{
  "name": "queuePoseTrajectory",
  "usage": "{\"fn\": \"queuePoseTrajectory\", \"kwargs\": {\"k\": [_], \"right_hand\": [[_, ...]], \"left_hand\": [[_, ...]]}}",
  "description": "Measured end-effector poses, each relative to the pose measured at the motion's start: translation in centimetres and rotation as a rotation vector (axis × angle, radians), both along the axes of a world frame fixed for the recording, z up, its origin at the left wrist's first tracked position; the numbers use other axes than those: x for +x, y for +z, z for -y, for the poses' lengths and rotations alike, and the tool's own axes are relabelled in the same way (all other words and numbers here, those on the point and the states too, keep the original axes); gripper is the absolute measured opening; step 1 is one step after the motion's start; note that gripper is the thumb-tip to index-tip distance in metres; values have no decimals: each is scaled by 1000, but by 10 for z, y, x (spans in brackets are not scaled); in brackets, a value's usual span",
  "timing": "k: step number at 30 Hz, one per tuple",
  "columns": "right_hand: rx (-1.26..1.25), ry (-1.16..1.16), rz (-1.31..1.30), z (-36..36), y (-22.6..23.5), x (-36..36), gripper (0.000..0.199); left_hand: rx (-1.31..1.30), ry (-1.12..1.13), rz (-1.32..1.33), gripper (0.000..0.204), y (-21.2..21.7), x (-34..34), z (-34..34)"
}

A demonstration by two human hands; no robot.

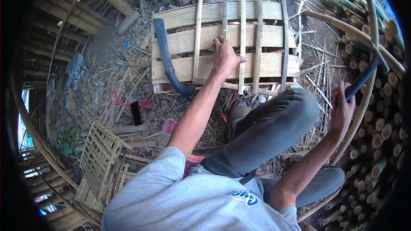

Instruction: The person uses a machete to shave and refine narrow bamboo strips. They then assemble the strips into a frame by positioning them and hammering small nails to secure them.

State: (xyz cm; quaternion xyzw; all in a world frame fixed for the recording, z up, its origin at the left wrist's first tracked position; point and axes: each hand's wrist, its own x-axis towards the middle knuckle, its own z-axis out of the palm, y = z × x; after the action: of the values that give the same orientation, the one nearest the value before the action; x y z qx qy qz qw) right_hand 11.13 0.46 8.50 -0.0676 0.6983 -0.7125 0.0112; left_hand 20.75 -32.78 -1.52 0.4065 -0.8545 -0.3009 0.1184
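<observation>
Bamboo pile (pixel 387 133): stacked along the right.
Slatted platform (pixel 272 35): far centre.
Strips (pixel 242 17): five, laid across the platform.
Machete (pixel 164 45): over the platform's left end.
Hammer (pixel 364 77): right, gripped in the right hand (pixel 342 108).
Left hand (pixel 224 54): fingers bent at the second strip from left; cannot tell if gripping.

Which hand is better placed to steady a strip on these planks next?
Probably your left hand: it sits over the planks, at a strip. Your right hand is off to the side, gripping a hammer.
</observation>
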Motion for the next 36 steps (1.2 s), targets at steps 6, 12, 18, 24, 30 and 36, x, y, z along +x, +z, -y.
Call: {"fn": "queuePoseTrajectory", "kwargs": {"k": [6,12,18,24,30,36], "right_hand": [[38,-58,254,-35,-80,38,40],[1,-70,454,-46,-121,25,39],[-137,-18,429,-35,-120,21,39],[-128,-82,473,-26,-157,30,38],[-21,-137,270,-57,-169,22,33],[-57,-196,132,-74,-135,12,30]], "left_hand": [[-18,-64,-4,122,-3,-9,-4],[-68,-105,40,123,5,-21,-13],[-78,-124,214,127,1,-18,0],[-131,-140,233,111,6,-24,1],[-77,-204,424,101,29,-25,1],[-607,-127,167,74,8,-18,-39]]}}
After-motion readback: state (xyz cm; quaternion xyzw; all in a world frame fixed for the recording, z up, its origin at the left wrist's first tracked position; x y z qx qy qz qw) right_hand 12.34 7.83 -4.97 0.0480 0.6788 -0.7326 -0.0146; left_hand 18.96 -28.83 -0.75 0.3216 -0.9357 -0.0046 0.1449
